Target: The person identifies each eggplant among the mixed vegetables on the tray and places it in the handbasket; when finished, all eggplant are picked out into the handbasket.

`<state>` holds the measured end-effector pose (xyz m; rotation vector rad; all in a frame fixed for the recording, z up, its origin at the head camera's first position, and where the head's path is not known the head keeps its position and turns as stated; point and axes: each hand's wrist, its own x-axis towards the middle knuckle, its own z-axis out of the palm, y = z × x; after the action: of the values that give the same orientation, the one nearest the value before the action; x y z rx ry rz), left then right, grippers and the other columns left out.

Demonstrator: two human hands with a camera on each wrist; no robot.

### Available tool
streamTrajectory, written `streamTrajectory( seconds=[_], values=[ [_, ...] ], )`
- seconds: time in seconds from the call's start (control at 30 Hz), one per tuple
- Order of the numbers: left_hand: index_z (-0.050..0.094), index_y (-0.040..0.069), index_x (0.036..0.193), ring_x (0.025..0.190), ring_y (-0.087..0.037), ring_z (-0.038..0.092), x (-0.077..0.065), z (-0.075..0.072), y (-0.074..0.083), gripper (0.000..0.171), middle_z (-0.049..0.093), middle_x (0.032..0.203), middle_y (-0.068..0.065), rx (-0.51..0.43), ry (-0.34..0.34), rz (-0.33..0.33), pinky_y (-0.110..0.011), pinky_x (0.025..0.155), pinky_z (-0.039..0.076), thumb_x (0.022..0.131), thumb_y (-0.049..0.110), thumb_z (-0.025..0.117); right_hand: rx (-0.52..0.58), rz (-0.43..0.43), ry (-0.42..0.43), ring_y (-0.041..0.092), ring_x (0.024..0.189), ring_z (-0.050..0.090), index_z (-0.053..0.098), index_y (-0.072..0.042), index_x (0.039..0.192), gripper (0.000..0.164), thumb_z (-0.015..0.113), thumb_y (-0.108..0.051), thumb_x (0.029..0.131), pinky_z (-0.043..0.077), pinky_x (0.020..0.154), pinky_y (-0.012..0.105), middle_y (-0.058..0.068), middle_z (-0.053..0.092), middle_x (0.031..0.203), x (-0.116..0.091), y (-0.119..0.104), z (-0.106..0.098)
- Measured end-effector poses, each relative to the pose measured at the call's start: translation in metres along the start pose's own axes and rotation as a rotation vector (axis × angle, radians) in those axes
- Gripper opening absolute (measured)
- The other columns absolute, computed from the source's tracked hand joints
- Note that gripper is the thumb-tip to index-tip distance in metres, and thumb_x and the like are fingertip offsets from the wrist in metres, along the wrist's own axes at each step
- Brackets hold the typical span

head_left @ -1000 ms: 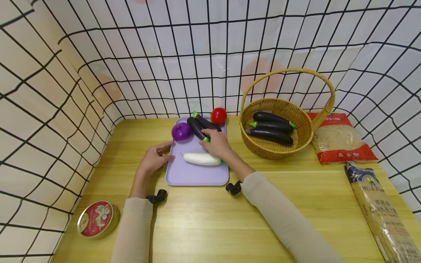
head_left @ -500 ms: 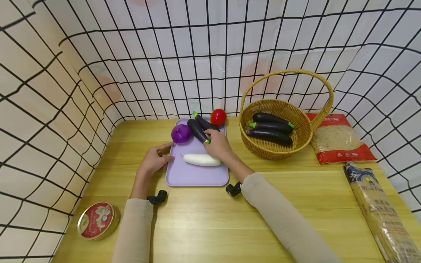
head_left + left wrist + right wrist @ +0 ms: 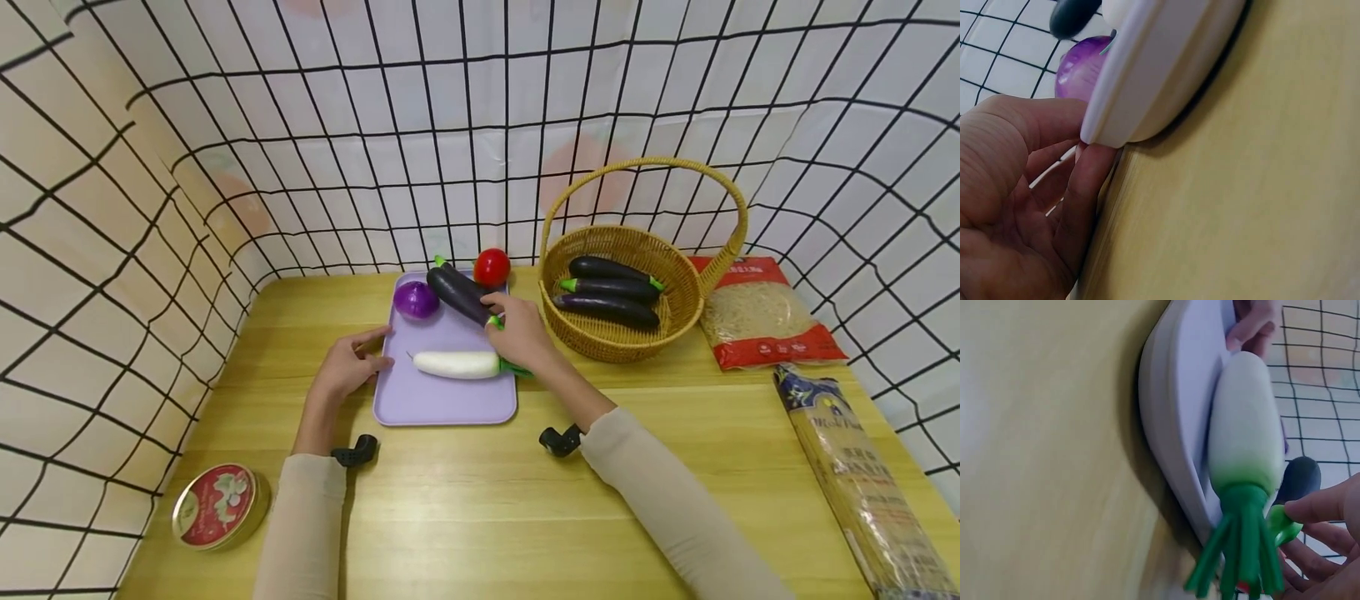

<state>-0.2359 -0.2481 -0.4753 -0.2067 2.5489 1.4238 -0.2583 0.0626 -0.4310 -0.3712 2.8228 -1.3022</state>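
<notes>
My left hand pinches the left rim of a lilac tray, thumb and fingers on either side of the edge in the left wrist view. At the tray's back, my right hand pinches the green stem end of a dark eggplant. A second eggplant lies behind it, mostly hidden. A purple onion sits to their left, and a red tomato at the back right corner. Across the tray's middle lies a white radish with green leaf stalks.
A wicker basket with a tall handle stands right of the tray, holding 3 eggplants. Beyond it lie a red-ended food bag and a long clear packet. A round tin sits at front left. Gridded cloth walls surround the table.
My right hand has shifted right with the eggplant's stem end, so the eggplant now covers more of the one behind and the radish's green top shows. My left hand stays on the rim.
</notes>
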Motion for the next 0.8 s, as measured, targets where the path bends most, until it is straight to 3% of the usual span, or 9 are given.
streamTrajectory(
  seconds=[0.27, 0.57, 0.8],
  values=[
    [0.056, 0.029, 0.149, 0.075, -0.019, 0.055, -0.001, 0.0, 0.001, 0.061, 0.064, 0.126, -0.015, 0.007, -0.003, -0.004, -0.025, 0.068, 0.054, 0.092, 0.016, 0.075, 0.018, -0.025, -0.01, 0.029, 0.106, 0.067, 0.065, -0.014, 0.139, 0.046, 0.062, -0.002, 0.095, 0.057, 0.087, 0.041, 0.014, 0.07, 0.124, -0.02, 0.006, -0.036],
    [0.057, 0.029, 0.149, 0.075, -0.018, 0.056, -0.001, -0.002, 0.002, 0.061, 0.064, 0.129, -0.017, 0.016, -0.001, 0.009, -0.024, 0.068, 0.054, 0.092, 0.016, 0.075, 0.014, -0.114, 0.018, 0.03, 0.106, 0.067, 0.068, -0.015, 0.134, 0.04, 0.063, -0.003, 0.095, 0.054, 0.093, 0.048, 0.011, 0.072, 0.125, -0.04, 0.02, -0.078],
    [0.056, 0.029, 0.149, 0.076, -0.018, 0.056, -0.001, -0.002, 0.0, 0.062, 0.064, 0.131, -0.017, 0.006, -0.013, 0.005, -0.025, 0.068, 0.054, 0.092, 0.015, 0.075, -0.047, -0.096, 0.032, 0.034, 0.115, 0.067, 0.066, -0.016, 0.138, 0.04, 0.062, -0.006, 0.099, 0.055, 0.097, 0.052, 0.013, 0.067, 0.135, -0.057, 0.046, -0.116]
  ],
)
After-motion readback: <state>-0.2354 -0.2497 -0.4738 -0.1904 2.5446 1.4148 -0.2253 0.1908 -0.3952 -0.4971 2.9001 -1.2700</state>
